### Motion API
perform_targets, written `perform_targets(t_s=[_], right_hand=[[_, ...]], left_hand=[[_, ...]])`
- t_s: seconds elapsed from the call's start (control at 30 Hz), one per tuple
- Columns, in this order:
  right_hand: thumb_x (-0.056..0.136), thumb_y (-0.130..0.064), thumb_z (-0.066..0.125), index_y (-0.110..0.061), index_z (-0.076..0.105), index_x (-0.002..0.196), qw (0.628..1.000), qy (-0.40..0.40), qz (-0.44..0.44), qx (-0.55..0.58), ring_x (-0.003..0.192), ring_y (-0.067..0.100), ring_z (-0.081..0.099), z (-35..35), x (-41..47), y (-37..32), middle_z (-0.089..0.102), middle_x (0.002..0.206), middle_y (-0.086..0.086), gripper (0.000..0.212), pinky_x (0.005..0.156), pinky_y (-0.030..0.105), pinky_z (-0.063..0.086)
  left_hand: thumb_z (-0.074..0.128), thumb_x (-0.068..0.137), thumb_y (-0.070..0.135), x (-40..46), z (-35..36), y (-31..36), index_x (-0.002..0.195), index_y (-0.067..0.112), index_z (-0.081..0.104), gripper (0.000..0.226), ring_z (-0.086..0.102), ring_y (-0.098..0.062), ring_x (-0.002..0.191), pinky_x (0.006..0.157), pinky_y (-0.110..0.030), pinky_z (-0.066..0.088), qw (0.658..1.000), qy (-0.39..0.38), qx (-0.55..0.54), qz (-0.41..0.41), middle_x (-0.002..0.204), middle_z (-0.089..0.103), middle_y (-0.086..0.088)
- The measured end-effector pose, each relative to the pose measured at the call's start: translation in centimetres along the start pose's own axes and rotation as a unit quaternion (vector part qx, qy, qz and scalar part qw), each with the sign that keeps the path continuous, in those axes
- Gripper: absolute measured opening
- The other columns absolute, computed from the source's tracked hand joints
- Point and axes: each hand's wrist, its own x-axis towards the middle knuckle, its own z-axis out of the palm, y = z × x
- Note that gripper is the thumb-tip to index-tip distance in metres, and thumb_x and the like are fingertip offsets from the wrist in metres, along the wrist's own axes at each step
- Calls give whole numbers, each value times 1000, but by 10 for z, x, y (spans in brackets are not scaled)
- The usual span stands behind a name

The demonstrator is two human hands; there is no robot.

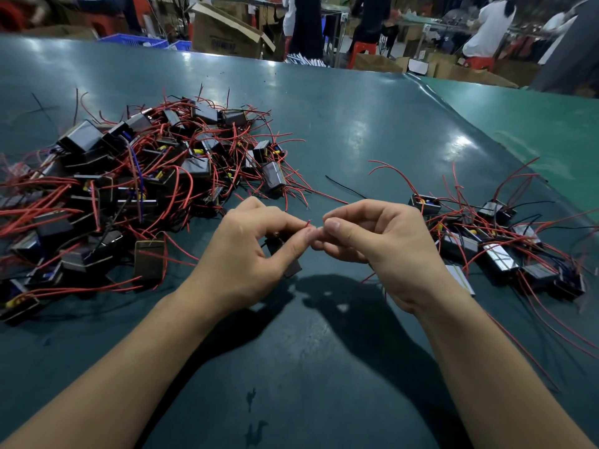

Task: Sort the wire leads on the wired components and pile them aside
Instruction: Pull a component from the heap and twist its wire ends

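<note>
A big heap of black box components with red wire leads covers the left of the dark green table. A smaller pile of the same components lies on the right. Between them my left hand and my right hand meet fingertip to fingertip above the table. Both pinch the end of a thin red lead that pokes up between them. Under my left hand a dark component shows partly; most of it is hidden by the fingers.
A loose black wire lies on the table beyond my hands. Past the table's far edge stand cardboard boxes, blue crates, red stools and several people at other benches. A lighter green mat adjoins on the right.
</note>
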Motion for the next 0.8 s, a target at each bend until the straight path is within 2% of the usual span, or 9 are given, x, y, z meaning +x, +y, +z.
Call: perform_targets(t_s=[0.1, 0.17, 0.3, 0.5, 0.7, 0.8], right_hand=[[86, 8, 63, 4, 65, 83, 1000, 13, 6, 26, 66, 25, 73, 1, 0, 0, 72, 69, 17, 5, 60, 21, 56], [85, 9, 63, 6, 64, 83, 999, 25, 16, 45, 64, 25, 72, 2, 0, 0, 72, 68, 16, 4, 59, 21, 57], [84, 6, 66, 3, 67, 82, 998, 35, 26, 34, 63, 24, 71, 2, 0, 1, 71, 70, 18, 4, 58, 21, 56], [86, -1, 68, -6, 72, 82, 998, -25, -10, -61, 68, 23, 72, -2, -2, -4, 74, 76, 13, 8, 55, 24, 55], [83, -1, 72, -12, 74, 84, 968, -55, -140, -199, 69, 17, 71, -2, -5, 0, 72, 73, 1, 11, 56, 26, 57], [82, -7, 74, -19, 75, 85, 955, -85, -159, -235, 74, 10, 68, -2, -6, -1, 71, 79, -3, 13, 57, 25, 57]], left_hand=[[67, 87, 30, 1, 0, -1, 97, 23, 78, 16, 50, -21, 75, 75, -45, 44, 999, -2, 42, 34, 76, 69, 10], [66, 87, 33, 1, 0, -2, 102, 25, 77, 20, 48, -21, 74, 73, -51, 42, 996, -14, 68, 51, 75, 68, 10], [63, 88, 37, 0, 1, -1, 97, 26, 78, 21, 46, -18, 74, 73, -51, 40, 993, -51, 91, 52, 73, 66, 12], [49, 90, 39, 0, 0, -1, 78, 24, 69, 28, 47, -12, 85, 89, -41, 35, 993, -88, 65, -49, 70, 55, 9], [41, 93, 33, 1, -2, 2, 70, 31, 52, 25, 45, -12, 86, 90, -41, 32, 984, -154, 87, -37, 70, 52, 7], [40, 94, 31, 0, -3, 1, 71, 31, 51, 26, 46, -10, 85, 91, -41, 33, 980, -179, 90, -15, 71, 54, 7]])
